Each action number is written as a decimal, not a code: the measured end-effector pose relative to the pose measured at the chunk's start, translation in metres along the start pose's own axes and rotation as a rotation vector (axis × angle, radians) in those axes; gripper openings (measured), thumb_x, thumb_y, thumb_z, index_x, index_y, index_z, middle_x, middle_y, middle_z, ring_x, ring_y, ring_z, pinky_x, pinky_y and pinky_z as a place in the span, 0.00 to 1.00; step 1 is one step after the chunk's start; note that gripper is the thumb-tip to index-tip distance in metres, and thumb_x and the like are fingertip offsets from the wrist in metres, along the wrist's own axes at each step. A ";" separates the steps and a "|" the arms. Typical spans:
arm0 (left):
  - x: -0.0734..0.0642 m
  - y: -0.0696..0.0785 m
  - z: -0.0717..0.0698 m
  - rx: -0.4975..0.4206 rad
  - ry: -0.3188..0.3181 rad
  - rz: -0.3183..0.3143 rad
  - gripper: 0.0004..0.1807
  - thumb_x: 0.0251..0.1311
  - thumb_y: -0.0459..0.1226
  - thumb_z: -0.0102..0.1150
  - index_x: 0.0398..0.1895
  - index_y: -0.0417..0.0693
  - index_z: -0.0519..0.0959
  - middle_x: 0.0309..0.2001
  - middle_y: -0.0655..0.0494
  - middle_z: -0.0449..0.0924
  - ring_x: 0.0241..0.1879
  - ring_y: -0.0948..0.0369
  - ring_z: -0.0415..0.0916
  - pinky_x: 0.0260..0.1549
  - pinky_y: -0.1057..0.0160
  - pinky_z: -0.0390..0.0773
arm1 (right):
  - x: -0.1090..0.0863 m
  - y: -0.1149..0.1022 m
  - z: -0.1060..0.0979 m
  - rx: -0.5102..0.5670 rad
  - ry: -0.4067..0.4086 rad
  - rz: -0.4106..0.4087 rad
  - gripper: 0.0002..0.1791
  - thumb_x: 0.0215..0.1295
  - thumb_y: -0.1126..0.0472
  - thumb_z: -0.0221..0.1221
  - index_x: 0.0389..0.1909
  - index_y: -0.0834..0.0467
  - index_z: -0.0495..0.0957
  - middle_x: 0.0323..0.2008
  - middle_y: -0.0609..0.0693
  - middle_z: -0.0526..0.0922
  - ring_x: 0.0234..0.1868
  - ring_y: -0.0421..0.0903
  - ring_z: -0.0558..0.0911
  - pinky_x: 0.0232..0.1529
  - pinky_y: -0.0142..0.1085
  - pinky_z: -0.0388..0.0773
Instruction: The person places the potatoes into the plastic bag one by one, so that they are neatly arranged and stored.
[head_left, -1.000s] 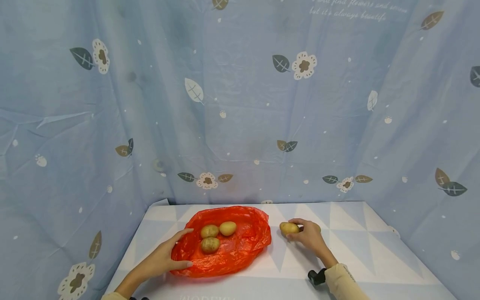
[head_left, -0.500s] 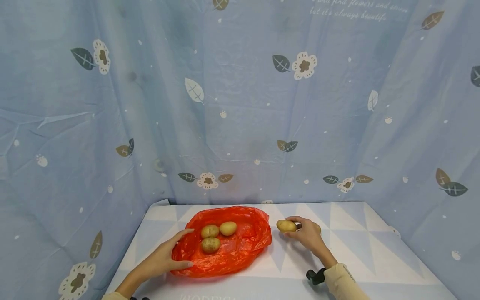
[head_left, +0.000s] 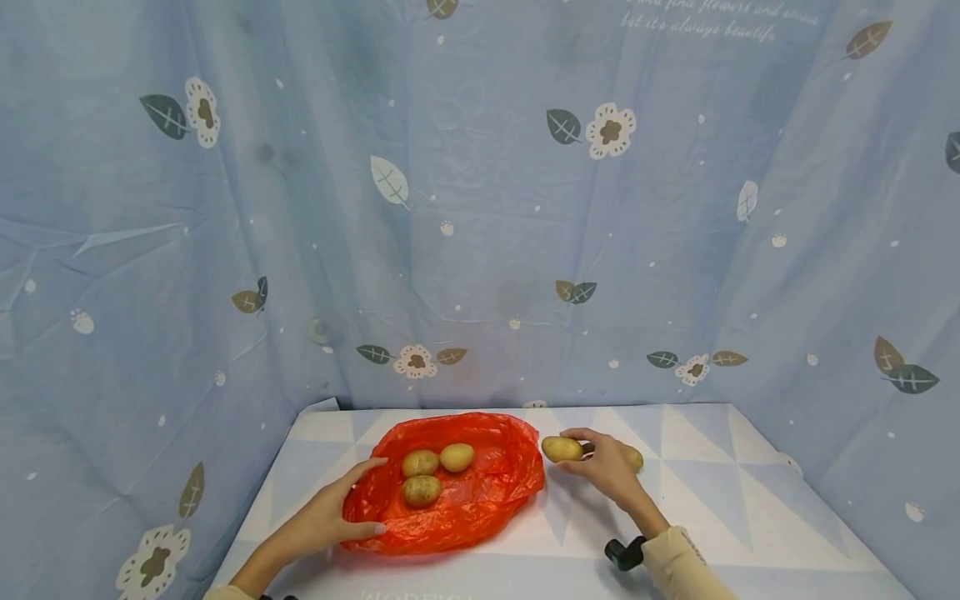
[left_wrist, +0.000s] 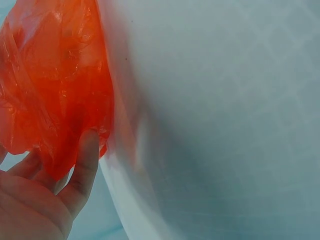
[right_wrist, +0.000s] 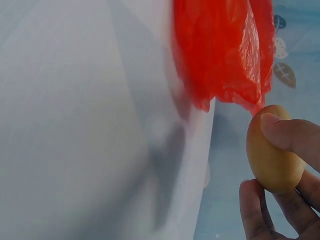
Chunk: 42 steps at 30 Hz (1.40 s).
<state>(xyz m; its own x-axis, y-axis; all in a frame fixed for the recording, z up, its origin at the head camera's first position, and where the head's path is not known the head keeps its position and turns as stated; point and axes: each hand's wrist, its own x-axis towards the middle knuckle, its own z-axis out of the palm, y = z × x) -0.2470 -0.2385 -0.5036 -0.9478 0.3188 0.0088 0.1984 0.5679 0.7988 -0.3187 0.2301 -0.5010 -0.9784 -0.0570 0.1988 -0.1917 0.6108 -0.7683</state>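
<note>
A red plastic bag [head_left: 480, 517] lies spread with its mouth up, three potatoes [head_left: 422, 491] inside it. At its left side my left hand [head_left: 330, 517] holds it, thumb on the near side and fingers on the far side. The left wrist view shows the thumb [left_wrist: 85, 165] against the red film. My right hand [head_left: 607, 468] pinches a potato [right_wrist: 272, 150] between thumb and fingers, just off the bag's right edge. In the head view this held potato [head_left: 561, 449] is above the table, close to the rim.
One more potato [head_left: 633, 457] shows partly behind my right hand. The table [head_left: 712, 500] has a white and pale blue triangle pattern. A blue curtain [head_left: 480, 208] with leaf and flower prints hangs behind and at both sides.
My right hand has carried its potato left, toward the bag, uncovering more of the potato behind it. The left hand and the bag have stayed in place.
</note>
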 end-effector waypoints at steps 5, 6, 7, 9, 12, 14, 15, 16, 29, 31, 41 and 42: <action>-0.001 0.001 -0.001 0.002 0.000 0.001 0.52 0.51 0.48 0.80 0.78 0.54 0.61 0.73 0.38 0.65 0.68 0.37 0.66 0.56 0.35 0.77 | 0.000 -0.007 0.005 -0.003 -0.010 -0.004 0.27 0.49 0.57 0.81 0.52 0.49 0.86 0.43 0.46 0.87 0.39 0.44 0.83 0.38 0.38 0.81; -0.001 0.001 -0.001 0.004 0.001 0.007 0.52 0.51 0.47 0.80 0.78 0.54 0.61 0.73 0.38 0.65 0.68 0.37 0.66 0.56 0.35 0.77 | 0.000 -0.009 0.006 0.004 -0.012 -0.005 0.26 0.49 0.58 0.81 0.52 0.49 0.86 0.43 0.46 0.87 0.39 0.44 0.83 0.38 0.38 0.81; -0.001 0.001 -0.001 0.006 0.001 0.011 0.52 0.50 0.47 0.81 0.78 0.54 0.61 0.73 0.38 0.65 0.68 0.37 0.66 0.56 0.36 0.78 | 0.000 -0.011 0.007 0.014 -0.015 -0.007 0.26 0.49 0.59 0.81 0.51 0.49 0.86 0.43 0.46 0.87 0.39 0.44 0.83 0.38 0.38 0.82; -0.001 0.000 -0.002 0.007 0.001 0.019 0.52 0.50 0.47 0.81 0.78 0.55 0.62 0.73 0.38 0.65 0.68 0.37 0.66 0.56 0.36 0.78 | -0.001 -0.014 0.008 0.031 -0.018 -0.021 0.25 0.48 0.61 0.80 0.50 0.48 0.86 0.43 0.46 0.87 0.39 0.45 0.83 0.37 0.38 0.82; -0.002 0.000 -0.001 0.008 0.000 0.023 0.52 0.50 0.46 0.80 0.78 0.55 0.62 0.73 0.38 0.65 0.68 0.37 0.66 0.55 0.36 0.78 | -0.001 -0.018 0.011 0.061 -0.028 -0.047 0.25 0.48 0.63 0.80 0.49 0.47 0.87 0.43 0.46 0.87 0.39 0.45 0.84 0.37 0.38 0.82; -0.001 0.000 -0.001 0.005 -0.003 0.024 0.52 0.51 0.46 0.80 0.78 0.55 0.61 0.72 0.38 0.65 0.67 0.37 0.67 0.55 0.36 0.78 | -0.002 -0.020 0.012 0.064 -0.035 -0.062 0.25 0.48 0.62 0.80 0.49 0.47 0.87 0.43 0.46 0.87 0.39 0.44 0.84 0.36 0.36 0.83; -0.001 0.000 -0.001 0.005 -0.004 0.022 0.52 0.51 0.46 0.80 0.78 0.55 0.61 0.72 0.38 0.65 0.67 0.37 0.67 0.55 0.37 0.79 | -0.002 -0.021 0.013 0.064 -0.040 -0.068 0.25 0.48 0.61 0.80 0.50 0.47 0.86 0.43 0.47 0.87 0.39 0.44 0.84 0.36 0.36 0.84; -0.001 0.001 -0.001 0.003 -0.004 0.018 0.52 0.51 0.46 0.80 0.78 0.55 0.61 0.72 0.38 0.66 0.67 0.37 0.67 0.55 0.37 0.79 | -0.002 -0.022 0.014 0.062 -0.046 -0.074 0.25 0.48 0.61 0.80 0.50 0.47 0.86 0.44 0.47 0.87 0.39 0.44 0.85 0.37 0.35 0.84; -0.002 0.003 -0.001 -0.006 -0.004 -0.014 0.52 0.50 0.47 0.80 0.78 0.56 0.61 0.72 0.38 0.66 0.66 0.38 0.68 0.55 0.37 0.79 | -0.005 -0.036 0.027 0.071 -0.106 -0.152 0.25 0.52 0.59 0.79 0.53 0.52 0.85 0.44 0.51 0.87 0.38 0.45 0.85 0.36 0.33 0.85; -0.002 0.003 -0.001 -0.004 -0.005 -0.012 0.52 0.50 0.47 0.80 0.78 0.56 0.61 0.72 0.38 0.66 0.66 0.38 0.68 0.54 0.37 0.79 | -0.005 -0.039 0.029 0.070 -0.109 -0.163 0.25 0.52 0.59 0.79 0.53 0.53 0.85 0.44 0.51 0.87 0.37 0.44 0.85 0.36 0.32 0.84; -0.002 0.005 -0.001 -0.015 -0.006 -0.011 0.52 0.51 0.46 0.80 0.78 0.55 0.61 0.73 0.38 0.65 0.67 0.37 0.67 0.53 0.38 0.80 | -0.005 -0.046 0.044 0.055 -0.143 -0.212 0.23 0.52 0.56 0.79 0.50 0.48 0.85 0.43 0.46 0.86 0.39 0.44 0.83 0.38 0.34 0.83; -0.002 0.005 -0.001 -0.017 -0.005 -0.012 0.52 0.51 0.46 0.80 0.78 0.56 0.61 0.73 0.38 0.65 0.67 0.37 0.67 0.53 0.38 0.81 | -0.005 -0.047 0.046 0.049 -0.146 -0.215 0.23 0.52 0.55 0.79 0.50 0.46 0.85 0.43 0.44 0.86 0.39 0.44 0.82 0.38 0.34 0.83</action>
<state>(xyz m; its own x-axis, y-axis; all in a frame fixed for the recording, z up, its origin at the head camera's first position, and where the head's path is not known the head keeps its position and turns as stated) -0.2440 -0.2371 -0.4991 -0.9488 0.3157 -0.0038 0.1827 0.5587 0.8090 -0.3088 0.1658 -0.4937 -0.9150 -0.2966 0.2736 -0.3964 0.5338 -0.7470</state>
